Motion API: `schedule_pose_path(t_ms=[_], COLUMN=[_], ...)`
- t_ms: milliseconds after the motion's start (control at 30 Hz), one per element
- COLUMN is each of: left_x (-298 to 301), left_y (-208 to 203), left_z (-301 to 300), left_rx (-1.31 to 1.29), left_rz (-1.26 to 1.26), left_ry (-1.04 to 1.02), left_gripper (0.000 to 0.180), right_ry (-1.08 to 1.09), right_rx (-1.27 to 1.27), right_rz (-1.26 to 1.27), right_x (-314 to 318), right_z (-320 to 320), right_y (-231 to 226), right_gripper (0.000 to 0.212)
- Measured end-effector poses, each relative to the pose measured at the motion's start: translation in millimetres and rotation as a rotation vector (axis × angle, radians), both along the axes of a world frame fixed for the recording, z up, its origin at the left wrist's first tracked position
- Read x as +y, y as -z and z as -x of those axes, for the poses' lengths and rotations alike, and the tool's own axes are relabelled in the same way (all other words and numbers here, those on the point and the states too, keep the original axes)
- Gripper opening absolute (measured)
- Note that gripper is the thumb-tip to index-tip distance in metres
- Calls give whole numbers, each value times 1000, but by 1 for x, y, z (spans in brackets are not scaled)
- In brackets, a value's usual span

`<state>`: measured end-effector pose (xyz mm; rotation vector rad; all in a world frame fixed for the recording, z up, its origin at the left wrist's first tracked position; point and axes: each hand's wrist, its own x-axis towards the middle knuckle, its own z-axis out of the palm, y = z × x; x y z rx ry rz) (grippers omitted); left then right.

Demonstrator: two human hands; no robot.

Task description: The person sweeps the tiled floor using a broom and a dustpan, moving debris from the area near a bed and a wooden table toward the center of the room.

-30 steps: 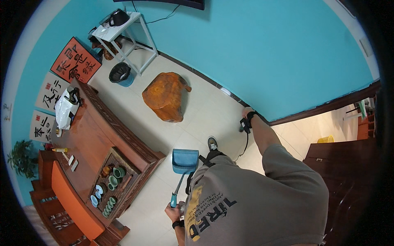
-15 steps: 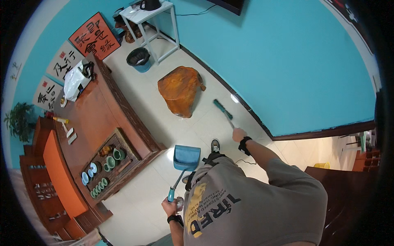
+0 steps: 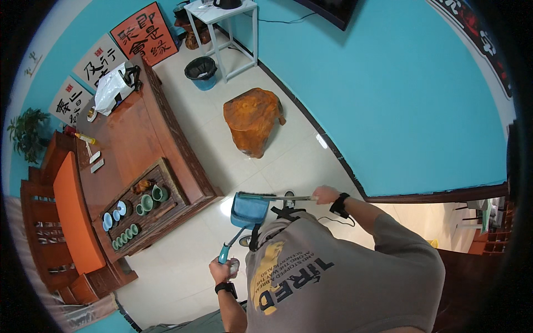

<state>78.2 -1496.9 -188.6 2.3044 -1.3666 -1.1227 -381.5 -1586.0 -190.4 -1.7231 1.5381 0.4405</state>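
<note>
My left hand (image 3: 221, 271) is closed around the turquoise handle of a blue dustpan (image 3: 250, 215). A small whitish, shiny thing (image 3: 234, 266) shows beside those fingers; I cannot make out what it is. The dustpan lies in front of my feet, its pan facing up. My right hand (image 3: 326, 195) grips the metal handle of a hand broom (image 3: 286, 198). The broom points left, and its green head overlaps the far edge of the dustpan; whether they touch I cannot tell.
An orange-brown wooden stump stool (image 3: 254, 121) stands ahead on the tiled floor. Left is a large wooden tea table (image 3: 133, 130) with a tea tray (image 3: 172, 208) and cups. Beyond are a lined bin (image 3: 202, 83) and a white stand (image 3: 240, 71). A blue wall (image 3: 422, 111) runs along the right.
My right hand has swung the broom from pointing at the far wall round to the left, over the dustpan. My left hand still holds the dustpan. The view has shifted slightly.
</note>
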Motion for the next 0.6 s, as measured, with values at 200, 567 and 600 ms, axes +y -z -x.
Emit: schedule_pose_path(t_ms=[200,567,600], left_x=[-8,-22,-23], left_y=[-9,-16,-18], left_z=[6,11,11], left_rx=[-19,-83,-88], left_rz=[-8,16,17], left_ry=[20,9,14], left_gripper=[18,16,17], right_ry=[376,444,468], right_rx=[-6,302,310], right_rz=[45,327,295], right_x=[-1,-81,-91], right_z=[87,90,84], right_y=[-4,-3,-1], right_gripper=[34,15,15])
